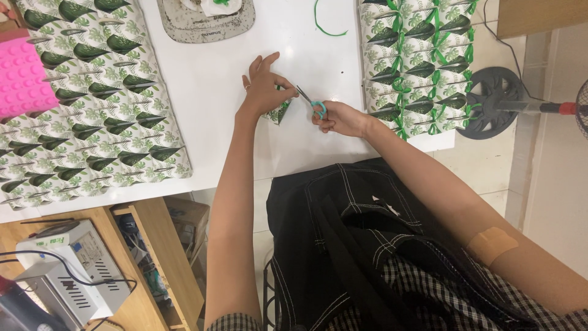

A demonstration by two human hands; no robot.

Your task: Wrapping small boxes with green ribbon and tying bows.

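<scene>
My left hand (264,86) rests on a small leaf-patterned paper box (279,113) on the white table (214,92), fingers pinched at its top. Small scissors with teal handles (312,104) are in my right hand (340,118), their blades pointing up-left toward the left fingertips at the box. The box is mostly hidden under my left hand.
Rows of flat leaf-patterned boxes (92,110) cover the table's left. Finished boxes tied with green ribbon (422,61) are stacked at the right. A grey tray (205,21) and a loose green ribbon (324,24) lie at the far edge. A pink block (21,76), a fan base (490,101) and a grey device (73,270) surround the table.
</scene>
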